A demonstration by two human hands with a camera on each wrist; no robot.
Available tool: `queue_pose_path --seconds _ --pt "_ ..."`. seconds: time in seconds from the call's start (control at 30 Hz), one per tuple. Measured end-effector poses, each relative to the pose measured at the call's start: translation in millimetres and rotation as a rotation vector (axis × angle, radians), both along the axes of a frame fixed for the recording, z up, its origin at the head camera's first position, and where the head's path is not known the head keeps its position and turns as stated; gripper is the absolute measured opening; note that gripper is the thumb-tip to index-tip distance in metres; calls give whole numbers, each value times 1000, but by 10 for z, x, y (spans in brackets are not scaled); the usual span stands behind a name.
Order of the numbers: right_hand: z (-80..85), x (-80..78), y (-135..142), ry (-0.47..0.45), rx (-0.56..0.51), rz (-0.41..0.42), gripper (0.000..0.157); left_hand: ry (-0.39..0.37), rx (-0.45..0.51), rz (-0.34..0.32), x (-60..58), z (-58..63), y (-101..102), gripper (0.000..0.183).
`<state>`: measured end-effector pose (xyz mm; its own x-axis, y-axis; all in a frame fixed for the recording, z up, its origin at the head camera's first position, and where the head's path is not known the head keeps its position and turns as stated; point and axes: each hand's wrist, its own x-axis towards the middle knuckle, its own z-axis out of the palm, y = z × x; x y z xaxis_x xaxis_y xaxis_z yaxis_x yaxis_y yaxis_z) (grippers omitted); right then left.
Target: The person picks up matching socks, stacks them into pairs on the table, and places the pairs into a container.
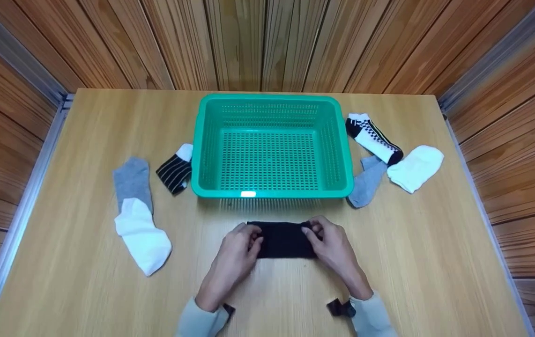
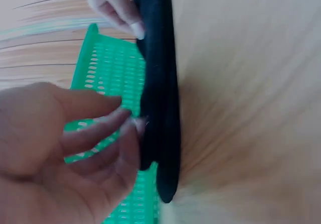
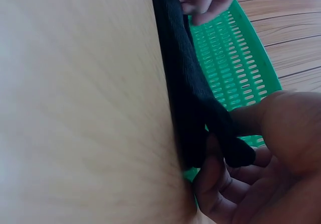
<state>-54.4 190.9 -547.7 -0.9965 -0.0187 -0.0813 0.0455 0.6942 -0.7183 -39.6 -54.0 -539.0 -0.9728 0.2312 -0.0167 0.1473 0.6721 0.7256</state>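
- Wood-panelled walls (image 1: pixel 237 47) are set round a wooden table (image 1: pixel 85 299), by which the work area seems enclosed
- Before the person, the black cloth (image 1: pixel 284 241), folded and probably a sock, is laid crosswise, near the basket's front, apparently so that either end can be reached
- Its right end is pinched between thumb and fingers of the right hand (image 1: pixel 335 248), presumably to steady it
- At its left end the left hand (image 1: pixel 237 250) is placed with bent fingers; whether cloth is gripped there cannot be told
- Beyond, the green basket (image 1: pixel 272 193) is centred, seemingly within equal reach of both hands
- To its left are laid a striped sock (image 1: pixel 174 173) and a grey sock (image 1: pixel 134 178) overlapped by a white sock (image 1: pixel 143 238); to its right, a checkered sock (image 1: pixel 375 140), a blue-grey sock (image 1: pixel 368 185) and a cream-white sock (image 1: pixel 416 168), perhaps so that the hands are not crowded
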Motion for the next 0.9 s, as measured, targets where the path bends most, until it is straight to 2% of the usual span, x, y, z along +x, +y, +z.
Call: queue_pose_path --seconds 0.1,0.2,0.37,0.47,0.6,0.77,0.9 --pt "7 -6 9 0 -12 1 15 -2 -56 20 -9 -18 36 22" --pt "18 -5 18 5 -29 -2 12 -13 -91 5 -13 -14 55 28" --pt "67 17 8 18 -128 -14 10 -91 -98 -20 7 55 41 35" --pt "133 40 -26 -4 -268 -23 8 -91 -22 -33 34 114 12 31" --pt "264 75 -101 -93 -499 -34 10 -103 137 -57 65 199 -31 27" --pt "388 122 -215 -224 -704 12 17 -246 302 -67 77 284 -48 37" --pt "390 140 -314 -281 -808 95 16 -329 398 -49 81 273 -26 44"
